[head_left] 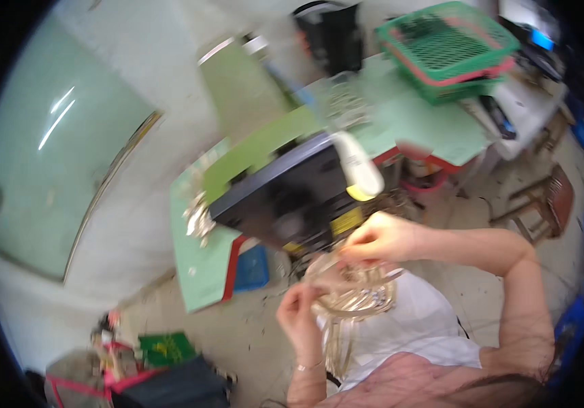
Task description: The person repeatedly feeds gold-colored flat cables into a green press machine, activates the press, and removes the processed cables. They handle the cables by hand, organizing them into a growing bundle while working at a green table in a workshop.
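Observation:
In front of my body, my left hand (pixel 299 316) and my right hand (pixel 379 238) are both closed in a pinch on a beige strappy piece (pixel 326 272), which stretches between them. The picture is blurred, so its exact kind cannot be made out. Just below lies a bundle of shiny gold-beige strips (pixel 360 302), some hanging down over my white clothing. Directly ahead of my hands stands a machine with a dark front (pixel 288 194) and yellow labels. My right fingers are close to its lower edge.
Around the machine spreads a green worktable (pixel 197 275) with a red edge. Stacked green and pink baskets (pixel 448 44) stand at the far right of it. A blue bin (pixel 250 268) sits below the table. A wooden stool (pixel 543 204) is at right; bags (pixel 169 384) lie at lower left.

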The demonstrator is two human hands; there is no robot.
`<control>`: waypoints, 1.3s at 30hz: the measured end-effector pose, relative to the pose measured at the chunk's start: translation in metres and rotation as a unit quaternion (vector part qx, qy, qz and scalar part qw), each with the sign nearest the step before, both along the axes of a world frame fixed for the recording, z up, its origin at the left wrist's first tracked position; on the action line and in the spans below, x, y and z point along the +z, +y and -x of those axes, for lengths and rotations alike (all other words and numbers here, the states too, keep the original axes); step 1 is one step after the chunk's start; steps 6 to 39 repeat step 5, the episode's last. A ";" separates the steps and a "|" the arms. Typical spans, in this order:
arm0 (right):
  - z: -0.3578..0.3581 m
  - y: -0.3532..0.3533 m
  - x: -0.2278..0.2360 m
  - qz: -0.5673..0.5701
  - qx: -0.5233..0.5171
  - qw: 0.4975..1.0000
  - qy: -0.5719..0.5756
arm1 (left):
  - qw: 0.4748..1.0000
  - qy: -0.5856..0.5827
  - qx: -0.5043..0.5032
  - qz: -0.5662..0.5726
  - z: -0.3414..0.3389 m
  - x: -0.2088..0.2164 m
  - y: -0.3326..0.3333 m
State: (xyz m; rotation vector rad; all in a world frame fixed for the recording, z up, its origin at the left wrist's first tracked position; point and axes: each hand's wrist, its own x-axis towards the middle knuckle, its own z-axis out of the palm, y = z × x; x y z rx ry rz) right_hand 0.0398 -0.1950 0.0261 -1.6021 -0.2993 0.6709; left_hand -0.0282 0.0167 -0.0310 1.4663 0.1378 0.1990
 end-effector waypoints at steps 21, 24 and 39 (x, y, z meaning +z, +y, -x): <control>0.008 -0.046 -0.015 -0.019 -0.050 0.998 -0.042 | 0.992 -0.092 0.055 0.072 -0.049 -0.032 0.098; 0.008 -0.046 -0.015 -0.019 -0.050 0.998 -0.042 | 0.992 -0.092 0.055 0.072 -0.049 -0.032 0.098; 0.008 -0.046 -0.015 -0.019 -0.050 0.998 -0.042 | 0.992 -0.092 0.055 0.072 -0.049 -0.032 0.098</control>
